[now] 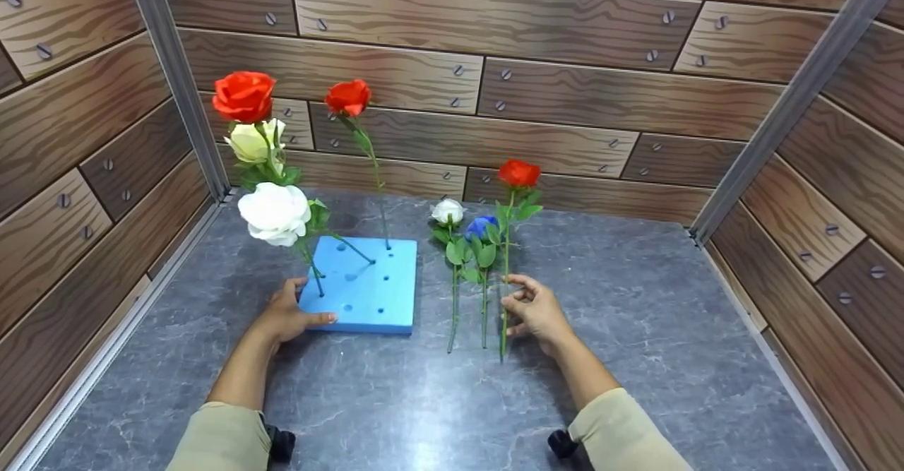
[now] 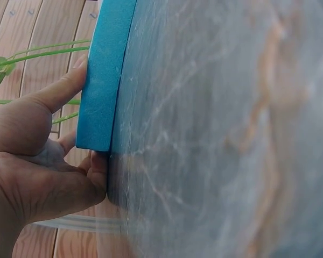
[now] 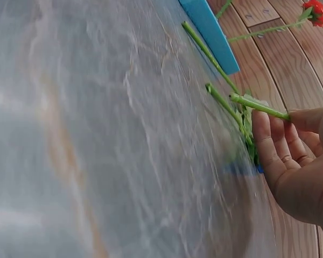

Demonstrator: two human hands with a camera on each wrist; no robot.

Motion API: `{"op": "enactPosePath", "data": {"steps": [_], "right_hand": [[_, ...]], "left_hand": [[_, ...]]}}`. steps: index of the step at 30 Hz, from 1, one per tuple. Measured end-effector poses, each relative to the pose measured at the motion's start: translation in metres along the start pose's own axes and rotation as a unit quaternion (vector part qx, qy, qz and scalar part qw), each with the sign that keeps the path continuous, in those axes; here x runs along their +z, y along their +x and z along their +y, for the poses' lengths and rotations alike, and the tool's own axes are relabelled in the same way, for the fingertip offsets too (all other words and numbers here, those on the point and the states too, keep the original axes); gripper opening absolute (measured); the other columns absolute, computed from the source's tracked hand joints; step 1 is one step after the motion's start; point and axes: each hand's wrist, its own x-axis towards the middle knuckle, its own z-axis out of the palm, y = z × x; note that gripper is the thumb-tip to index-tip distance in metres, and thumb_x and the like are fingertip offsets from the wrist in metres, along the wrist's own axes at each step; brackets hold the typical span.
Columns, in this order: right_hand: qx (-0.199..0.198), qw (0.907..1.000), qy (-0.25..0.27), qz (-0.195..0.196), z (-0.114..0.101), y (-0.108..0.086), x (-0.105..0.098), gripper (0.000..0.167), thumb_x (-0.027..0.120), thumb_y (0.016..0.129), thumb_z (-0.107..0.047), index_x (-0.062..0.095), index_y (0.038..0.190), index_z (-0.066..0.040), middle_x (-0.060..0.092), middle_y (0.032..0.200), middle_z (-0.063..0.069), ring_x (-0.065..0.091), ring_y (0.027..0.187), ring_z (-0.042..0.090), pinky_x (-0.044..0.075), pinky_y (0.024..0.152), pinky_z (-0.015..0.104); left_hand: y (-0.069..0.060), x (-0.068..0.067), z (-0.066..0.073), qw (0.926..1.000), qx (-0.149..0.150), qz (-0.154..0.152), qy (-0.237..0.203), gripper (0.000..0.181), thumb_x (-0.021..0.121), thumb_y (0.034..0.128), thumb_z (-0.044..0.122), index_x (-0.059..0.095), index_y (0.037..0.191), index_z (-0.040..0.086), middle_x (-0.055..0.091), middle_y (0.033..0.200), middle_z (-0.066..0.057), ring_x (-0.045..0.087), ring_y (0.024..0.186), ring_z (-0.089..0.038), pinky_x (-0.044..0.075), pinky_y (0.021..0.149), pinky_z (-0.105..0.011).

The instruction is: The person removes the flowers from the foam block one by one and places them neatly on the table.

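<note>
Near the block's front left corner my left hand [image 1: 286, 316] holds the blue foam block [image 1: 367, 294], thumb on its top and the other fingers along its side. The left wrist view shows the thumb [image 2: 70, 83] against the block. My right hand [image 1: 538, 313] pinches the green stem of a red rose [image 1: 519, 174] between thumb and fingers; that stem's cut end [image 3: 253, 104] shows in the right wrist view, raised off the table. Just left of it lie a white rose [image 1: 447, 212] and a blue rose [image 1: 482, 227], side by side.
Stems stand in the block's holes: a large red rose [image 1: 244, 95], a pale yellow rose [image 1: 248, 143] and a white rose [image 1: 274, 214] lean left, and another red rose [image 1: 348, 97] rises at the back. Wood-patterned walls [image 1: 565, 132] enclose the grey marbled table [image 1: 635, 301].
</note>
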Motion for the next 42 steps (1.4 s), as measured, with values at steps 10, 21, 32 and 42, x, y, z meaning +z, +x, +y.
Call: {"op": "enactPosePath", "data": {"steps": [10, 21, 32, 42], "right_hand": [[0.018, 0.9995, -0.013, -0.025, 0.008, -0.002, -0.017, 0.054, 0.064, 0.102, 0.007, 0.048, 0.154, 0.002, 0.063, 0.096, 0.001, 0.067, 0.075, 0.014, 0.062, 0.055, 0.03], [0.052, 0.9972, -0.025, -0.047, 0.012, -0.006, -0.032, 0.061, 0.066, 0.1, 0.005, 0.045, 0.157, 0.001, 0.062, 0.096, 0.002, 0.067, 0.074, 0.014, 0.064, 0.057, 0.031], [0.08, 0.9917, -0.067, -0.076, 0.012, -0.006, -0.036, 0.056, 0.063, 0.101, 0.001, 0.047, 0.155, 0.004, 0.06, 0.092, 0.004, 0.064, 0.075, 0.015, 0.063, 0.059, 0.029], [0.094, 0.9888, -0.101, -0.057, 0.009, -0.004, -0.034, 0.054, 0.065, 0.102, -0.003, 0.05, 0.153, 0.007, 0.064, 0.091, 0.004, 0.064, 0.068, 0.013, 0.062, 0.059, 0.026]], "left_hand": [[-0.001, 0.0, 0.0, 1.0, 0.0, 0.002, -0.002, 0.112, 0.09, 0.0898, 0.029, 0.016, 0.168, -0.002, 0.017, 0.17, -0.041, 0.018, 0.161, -0.059, 0.023, 0.133, -0.068], [0.0, 0.001, -0.002, 1.0, 0.005, 0.002, -0.006, 0.111, 0.09, 0.0898, 0.03, 0.017, 0.168, -0.002, 0.016, 0.171, -0.041, 0.018, 0.161, -0.058, 0.022, 0.133, -0.068], [0.0, 0.0, -0.003, 0.9999, 0.008, -0.002, -0.006, 0.113, 0.09, 0.0897, 0.03, 0.016, 0.168, -0.003, 0.015, 0.171, -0.041, 0.017, 0.161, -0.059, 0.022, 0.133, -0.069], [0.001, 0.0, -0.003, 1.0, 0.004, -0.001, 0.001, 0.113, 0.09, 0.0898, 0.032, 0.016, 0.168, -0.003, 0.016, 0.171, -0.041, 0.017, 0.161, -0.059, 0.022, 0.133, -0.069]]}}
